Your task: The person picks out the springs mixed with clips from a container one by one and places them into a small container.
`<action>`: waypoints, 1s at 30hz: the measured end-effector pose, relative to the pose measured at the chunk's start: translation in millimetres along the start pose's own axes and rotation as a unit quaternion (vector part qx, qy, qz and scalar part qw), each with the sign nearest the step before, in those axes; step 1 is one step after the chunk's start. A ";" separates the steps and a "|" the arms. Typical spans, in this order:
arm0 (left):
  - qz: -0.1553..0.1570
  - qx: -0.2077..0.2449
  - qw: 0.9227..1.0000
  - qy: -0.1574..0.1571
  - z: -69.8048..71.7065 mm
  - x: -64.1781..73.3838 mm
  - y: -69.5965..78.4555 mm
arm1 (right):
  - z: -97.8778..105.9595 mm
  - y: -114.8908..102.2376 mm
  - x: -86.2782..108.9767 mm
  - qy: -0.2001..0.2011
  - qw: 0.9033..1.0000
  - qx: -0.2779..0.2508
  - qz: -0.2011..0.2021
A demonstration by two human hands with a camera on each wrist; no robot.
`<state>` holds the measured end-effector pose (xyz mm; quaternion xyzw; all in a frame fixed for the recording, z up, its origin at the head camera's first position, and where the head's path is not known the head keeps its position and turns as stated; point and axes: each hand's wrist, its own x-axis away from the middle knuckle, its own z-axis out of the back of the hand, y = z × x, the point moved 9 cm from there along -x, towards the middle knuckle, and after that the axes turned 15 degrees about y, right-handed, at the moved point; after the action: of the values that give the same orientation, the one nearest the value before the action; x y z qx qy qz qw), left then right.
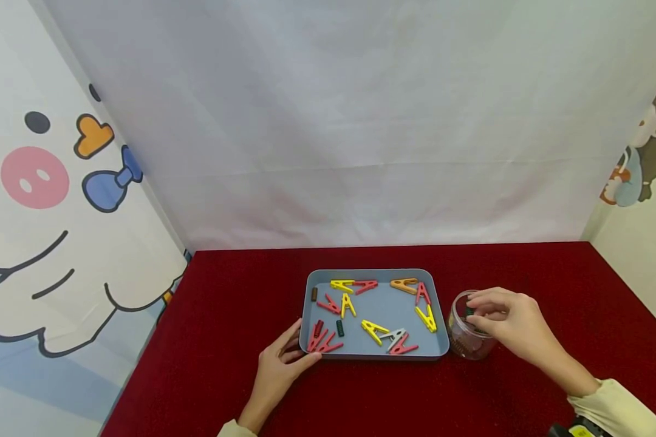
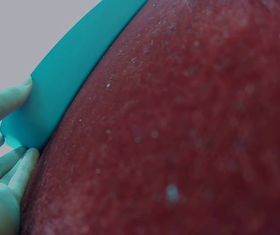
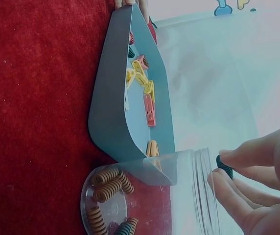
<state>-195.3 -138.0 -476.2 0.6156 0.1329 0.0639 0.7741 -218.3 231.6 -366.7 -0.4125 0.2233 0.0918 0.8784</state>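
My right hand (image 1: 505, 315) pinches a dark green coil spring (image 3: 225, 167) between thumb and fingertips, at the mouth of a clear plastic jar (image 1: 464, 345). Inside the jar, in the right wrist view, lie several brown springs (image 3: 108, 188) and a green spring (image 3: 122, 229). Left of the jar is a shallow blue-grey tray (image 1: 382, 306). My left hand (image 1: 277, 369) grips its near left corner, thumb on the front wall and fingers around the side. The tray holds several clips, among them a yellow clip (image 1: 373, 331), plus a brown spring (image 1: 314, 294), a red spring (image 1: 318, 328) and a green spring (image 1: 340, 328).
Dark red cloth (image 1: 240, 303) covers the table. A pale curtain (image 1: 382, 121) hangs behind it, and printed cartoon panels stand at the left and right. The jar stands close to the tray's right side. An orange clip (image 1: 404, 284) lies at the tray's back right.
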 end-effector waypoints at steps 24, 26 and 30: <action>0.001 0.000 1.000 -0.002 -0.2 0.9 1.6 | 4.4 11.6 -0.1 0.003 1.000 0.010 0.010; 0.001 0.001 1.000 -0.002 -0.1 1.0 1.5 | 4.2 11.9 -0.4 0.003 1.000 0.013 0.015; 0.001 0.002 1.000 -0.003 -0.2 0.7 1.6 | 4.8 11.8 -1.7 0.008 0.999 0.022 0.023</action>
<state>-194.6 -137.3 -474.8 0.6173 0.1302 0.0631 0.7733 -222.4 242.9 -371.3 -0.3889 0.2421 0.1041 0.8828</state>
